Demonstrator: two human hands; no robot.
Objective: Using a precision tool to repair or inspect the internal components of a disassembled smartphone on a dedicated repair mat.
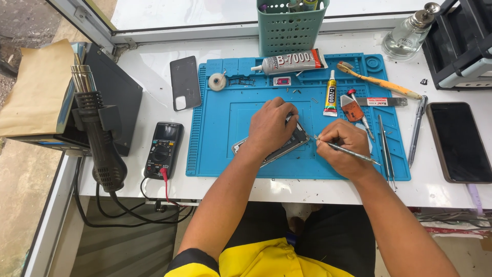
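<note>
An opened phone [294, 141] lies tilted on the blue work mat [220, 149]. My left hand [270, 125] presses down on it and covers most of its middle. My right hand [344, 149] sits just right of the phone and grips a thin metal tool [353, 154], whose tip points left toward the phone's right end. A small glue tube [331, 95] and a red-handled tool [353, 110] lie on the mat behind my right hand.
A large glue tube [292, 62], tape roll [217, 81], toothbrush [379, 82] and tweezers [384, 143] lie on the mat. A grey back cover [185, 82], multimeter [163, 149] and hot-air gun [100, 138] stand left. A dark phone [457, 141], teal basket [289, 25] and glass bottle [407, 36] sit right and behind.
</note>
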